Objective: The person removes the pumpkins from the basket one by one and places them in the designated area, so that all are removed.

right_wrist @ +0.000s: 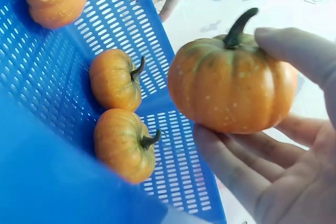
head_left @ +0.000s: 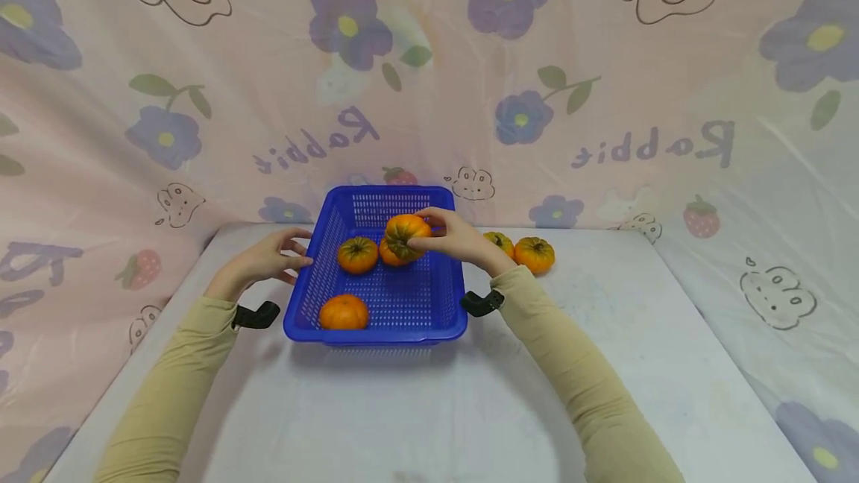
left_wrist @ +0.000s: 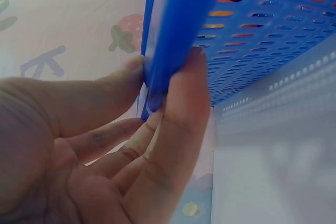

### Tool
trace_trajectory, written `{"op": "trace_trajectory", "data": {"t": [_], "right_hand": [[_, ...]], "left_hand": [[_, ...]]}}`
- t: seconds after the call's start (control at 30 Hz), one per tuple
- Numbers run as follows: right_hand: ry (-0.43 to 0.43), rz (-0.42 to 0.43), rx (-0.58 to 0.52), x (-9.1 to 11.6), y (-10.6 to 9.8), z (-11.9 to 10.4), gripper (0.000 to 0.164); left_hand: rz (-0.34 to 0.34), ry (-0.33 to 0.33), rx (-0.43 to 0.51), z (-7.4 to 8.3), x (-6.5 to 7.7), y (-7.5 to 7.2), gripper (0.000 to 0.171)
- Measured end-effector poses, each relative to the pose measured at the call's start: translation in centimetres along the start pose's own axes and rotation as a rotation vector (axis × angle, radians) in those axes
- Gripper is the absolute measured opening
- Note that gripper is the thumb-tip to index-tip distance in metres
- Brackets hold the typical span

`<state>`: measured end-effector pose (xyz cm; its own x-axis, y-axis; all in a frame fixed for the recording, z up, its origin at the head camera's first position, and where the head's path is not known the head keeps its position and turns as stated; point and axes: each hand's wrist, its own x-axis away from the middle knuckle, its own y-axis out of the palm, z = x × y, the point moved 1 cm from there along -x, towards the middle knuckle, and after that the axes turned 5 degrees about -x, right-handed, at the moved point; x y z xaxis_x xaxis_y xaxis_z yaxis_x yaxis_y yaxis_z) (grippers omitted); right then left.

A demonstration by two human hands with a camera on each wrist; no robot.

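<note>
My right hand (head_left: 456, 235) grips a small orange pumpkin (right_wrist: 232, 85) with a dark stem, thumb near the stem and fingers beneath, raised over the blue basket (head_left: 403, 335). In the head view this pumpkin partly covers another pumpkin (head_left: 392, 253) inside the basket. Beside that one lies a second pumpkin (head_left: 358, 255), and a third pumpkin (head_left: 344, 312) sits by the near wall. At the basket's left side, my left hand (head_left: 268, 256) pinches the rim (left_wrist: 176, 24) between thumb and fingers.
To the right of the basket, a greenish pumpkin (head_left: 499, 243), partly hidden by my right hand, and an orange pumpkin (head_left: 535, 255) rest on the white table (head_left: 523, 393). A printed curtain (head_left: 429, 95) hangs behind and along both sides.
</note>
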<state>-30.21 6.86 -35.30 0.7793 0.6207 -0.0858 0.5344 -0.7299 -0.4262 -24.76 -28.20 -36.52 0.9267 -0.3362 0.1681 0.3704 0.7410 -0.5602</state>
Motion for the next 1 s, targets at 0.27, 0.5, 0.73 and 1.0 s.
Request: {"op": "trace_trajectory", "data": {"t": [0.27,0.5,0.73,1.0], "right_hand": [[-0.002,0.029,-0.101,2.0,-1.1,0.3,0.057],[0.032,0.093,-0.127,3.4,-2.6,1.1,0.058],[0.063,0.176,-0.117,5.3,-4.3,1.9,0.061],[0.082,0.266,-0.146,7.7,-6.1,3.0,0.059]], "left_hand": [[-0.008,0.008,0.013,0.1,0.2,-0.1,0.061],[-0.009,0.000,0.009,0.1,0.2,0.0,0.062],[-0.009,0.008,0.018,-0.1,0.0,-0.1,0.061],[-0.004,0.005,0.002,-0.4,-0.1,-0.1,0.060]]}}
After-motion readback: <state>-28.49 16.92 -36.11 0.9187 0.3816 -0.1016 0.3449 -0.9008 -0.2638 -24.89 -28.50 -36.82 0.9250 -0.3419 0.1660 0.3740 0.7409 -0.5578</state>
